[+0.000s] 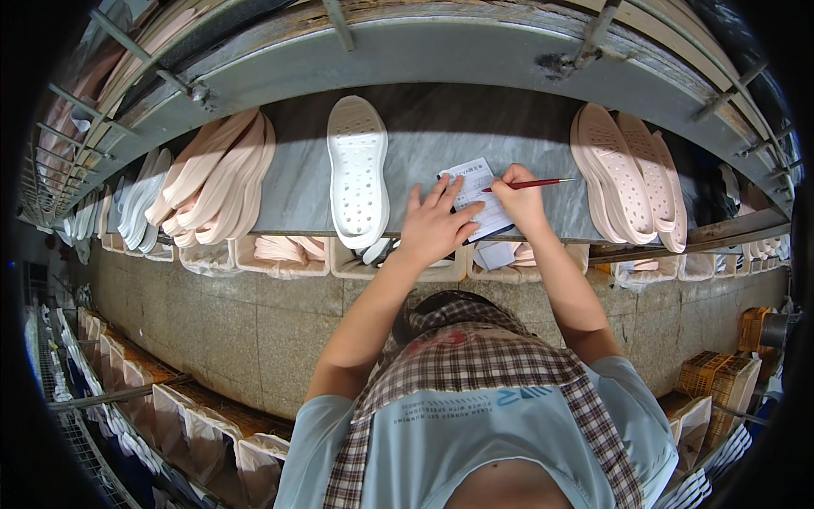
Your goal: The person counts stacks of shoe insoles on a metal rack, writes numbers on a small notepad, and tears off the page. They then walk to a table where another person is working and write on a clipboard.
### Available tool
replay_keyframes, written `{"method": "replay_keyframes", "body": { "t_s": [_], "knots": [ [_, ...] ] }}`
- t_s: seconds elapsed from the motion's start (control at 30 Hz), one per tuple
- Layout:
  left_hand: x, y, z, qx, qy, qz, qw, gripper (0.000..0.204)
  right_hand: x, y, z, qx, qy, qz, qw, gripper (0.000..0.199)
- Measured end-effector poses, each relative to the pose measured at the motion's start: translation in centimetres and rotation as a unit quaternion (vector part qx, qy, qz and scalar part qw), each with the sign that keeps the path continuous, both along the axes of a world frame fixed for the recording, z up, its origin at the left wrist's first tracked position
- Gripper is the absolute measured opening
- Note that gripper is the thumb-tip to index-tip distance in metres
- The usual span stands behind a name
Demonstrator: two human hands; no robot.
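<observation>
A pad of printed paper slips [475, 180] lies on the grey worktop in front of me. My left hand [434, 222] rests flat on the pad's left side, fingers spread, holding nothing. In my right hand [519, 197] is a dark red pen [543, 182], pinched between the fingers, with its tip over the paper. To the left of the pad, a single white shoe sole [357, 170] lies lengthwise on the worktop, its heel end reaching the front edge.
Pale pink soles are piled at left [225, 174] and overlap at right [623, 174]. A metal rail [458, 64] curves along the far side. Lined bins [284, 254] stand below the worktop's front edge. More bins [195, 416] stand behind me across the speckled floor [229, 314].
</observation>
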State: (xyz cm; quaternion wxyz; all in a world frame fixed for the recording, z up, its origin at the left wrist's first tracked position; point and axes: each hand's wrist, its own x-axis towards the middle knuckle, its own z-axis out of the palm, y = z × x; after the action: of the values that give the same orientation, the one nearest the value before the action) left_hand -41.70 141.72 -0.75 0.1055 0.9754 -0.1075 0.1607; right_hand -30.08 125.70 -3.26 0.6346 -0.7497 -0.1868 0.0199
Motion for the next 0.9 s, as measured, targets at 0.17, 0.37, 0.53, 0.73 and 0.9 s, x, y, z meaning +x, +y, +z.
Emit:
{"method": "replay_keyframes", "body": {
  "t_s": [0.17,0.37,0.53,0.73,0.9],
  "knots": [
    [0.0,0.0,0.0,-0.004,0.007,0.001,1.0,0.035,-0.1,-0.2,0.2,-0.003,0.047,-0.004,0.999,0.023],
    [0.0,0.0,0.1,-0.008,0.01,0.001,1.0,0.034,-0.2,0.0,0.8,0.025,0.048,-0.006,0.999,0.021],
    [0.0,0.0,0.2,-0.008,0.009,-0.001,1.0,0.034,-0.2,-0.5,2.0,0.148,0.145,-0.013,0.978,0.022],
    [0.0,0.0,0.1,-0.005,0.006,0.003,1.0,0.034,-0.1,-0.8,2.2,0.068,0.095,0.018,0.993,0.025],
    [0.0,-0.1,0.1,-0.008,-0.004,0.003,1.0,0.034,-0.1,-0.9,1.3,0.048,0.091,0.005,0.995,0.023]
  ]
}}
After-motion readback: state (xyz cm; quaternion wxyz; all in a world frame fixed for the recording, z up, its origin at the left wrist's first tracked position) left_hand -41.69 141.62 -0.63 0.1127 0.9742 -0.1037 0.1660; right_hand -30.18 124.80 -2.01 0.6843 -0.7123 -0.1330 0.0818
